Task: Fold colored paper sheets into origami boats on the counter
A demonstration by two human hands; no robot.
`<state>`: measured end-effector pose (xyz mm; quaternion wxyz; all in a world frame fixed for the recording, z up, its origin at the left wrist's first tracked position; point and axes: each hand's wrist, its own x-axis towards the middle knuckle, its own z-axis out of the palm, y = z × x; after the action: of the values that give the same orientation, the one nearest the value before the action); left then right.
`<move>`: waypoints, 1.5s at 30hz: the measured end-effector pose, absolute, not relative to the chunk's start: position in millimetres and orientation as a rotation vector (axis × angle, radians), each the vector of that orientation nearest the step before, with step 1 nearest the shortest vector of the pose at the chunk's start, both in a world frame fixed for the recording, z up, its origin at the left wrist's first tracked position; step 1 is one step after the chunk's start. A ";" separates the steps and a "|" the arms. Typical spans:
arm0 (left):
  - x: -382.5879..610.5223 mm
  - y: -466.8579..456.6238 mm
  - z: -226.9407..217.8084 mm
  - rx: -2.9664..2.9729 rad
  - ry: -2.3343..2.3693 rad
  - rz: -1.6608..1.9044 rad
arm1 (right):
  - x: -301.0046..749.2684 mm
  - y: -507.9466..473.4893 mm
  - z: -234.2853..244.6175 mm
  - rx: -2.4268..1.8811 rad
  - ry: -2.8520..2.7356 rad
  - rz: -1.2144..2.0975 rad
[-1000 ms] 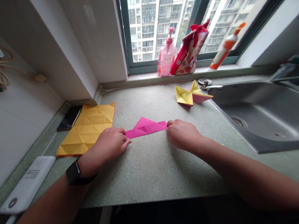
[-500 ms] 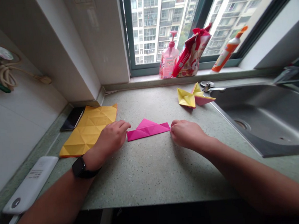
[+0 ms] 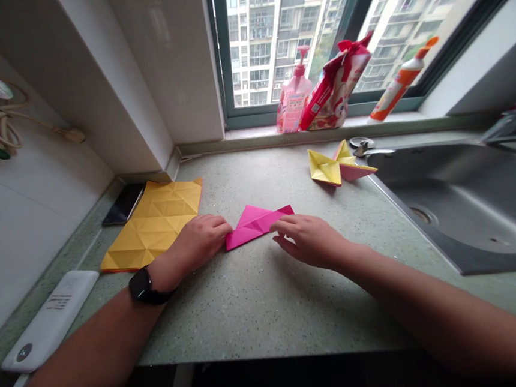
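Observation:
A folded piece of pink origami paper (image 3: 255, 224) lies on the counter between my hands, a triangular flap pointing up behind a slanted front band. At its left end the fingertips of my left hand (image 3: 202, 237) are closed on the corner; the thumb is mostly hidden. My right hand (image 3: 311, 237) hovers at the front right edge, thumb apart from the curled fingers, fingertips touching or just over the paper. Beyond it stands a folded yellow-and-pink paper shape (image 3: 325, 168) with pointed corners. Creased yellow paper sheets (image 3: 152, 227) lie beside my left hand.
On the left are a dark phone (image 3: 125, 205) and a white power bank (image 3: 50, 320) with a cable. A steel sink (image 3: 466, 199) is set into the counter at right. A pump bottle (image 3: 294, 103), a red bag (image 3: 336, 87) and an orange-and-white bottle (image 3: 400, 88) stand on the windowsill.
My right hand has let go of the paper's right end and moved left along its front edge, its fingers parting. The pink paper has tilted, right end up. My left hand shifted slightly right.

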<state>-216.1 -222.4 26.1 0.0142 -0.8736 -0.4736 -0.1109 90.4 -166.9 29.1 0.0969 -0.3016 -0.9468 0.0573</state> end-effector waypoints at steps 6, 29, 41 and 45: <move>-211.0 -223.3 21.2 -2.740 -1.347 -0.435 | 88.2 -158.7 12.4 -0.639 -2.891 0.296; -163.8 -225.1 4.5 -2.731 -1.388 -0.558 | 71.6 -153.8 -9.0 -0.694 -2.624 0.403; -176.1 -220.2 -1.2 -2.942 -1.325 -0.705 | 91.5 -137.6 -2.9 -0.678 -2.714 0.350; -176.8 -223.6 0.4 -2.997 -1.330 -0.694 | 91.9 -138.0 -1.5 -0.645 -2.688 0.458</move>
<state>-176.8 -223.6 0.4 -0.1047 -0.8893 -0.3947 -0.2059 91.9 -138.0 -1.5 0.1691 -0.2269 -0.9455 0.1612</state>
